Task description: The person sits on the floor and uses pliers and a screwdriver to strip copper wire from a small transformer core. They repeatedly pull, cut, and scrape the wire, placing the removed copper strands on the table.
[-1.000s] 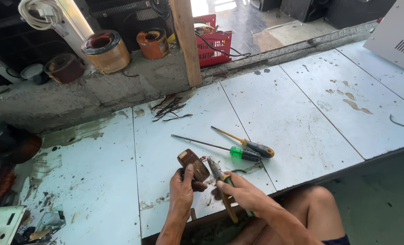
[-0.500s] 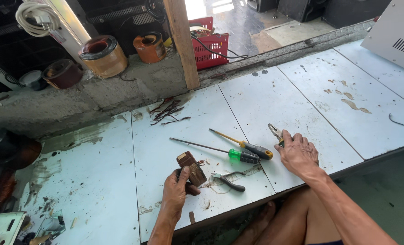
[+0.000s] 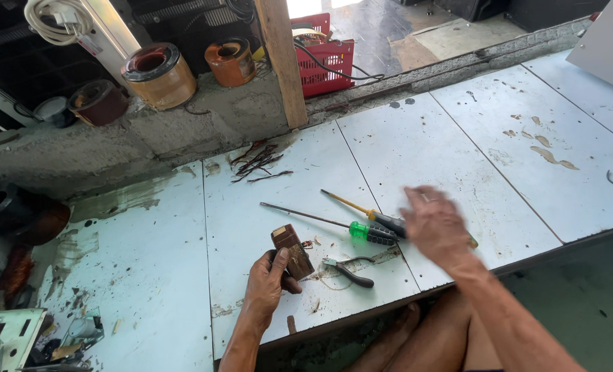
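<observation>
We look down on a pale tiled bench, its surface stained and dusted with scraps, set against a rough concrete ledge and a wooden post. On the ledge stand a large copper wire coil and a smaller coil; behind them sits a red plastic basket.

Our right hand hangs blurred above the bench near its front edge, fingers loosely spread and holding nothing we can make out. It hovers over the handle end of a yellow-shafted screwdriver. Just beside that tool lies a second screwdriver with a green and black grip, its long shaft pointing left.

Our left hand is clamped around a small brown block, which stands tilted on the bench near the front edge, thumb and fingers wrapped about its lower half. Just right of the block, a pair of pliers with dark handles lies flat on the bench among scraps. A tangle of thin wire offcuts rests farther back, near the ledge.
</observation>
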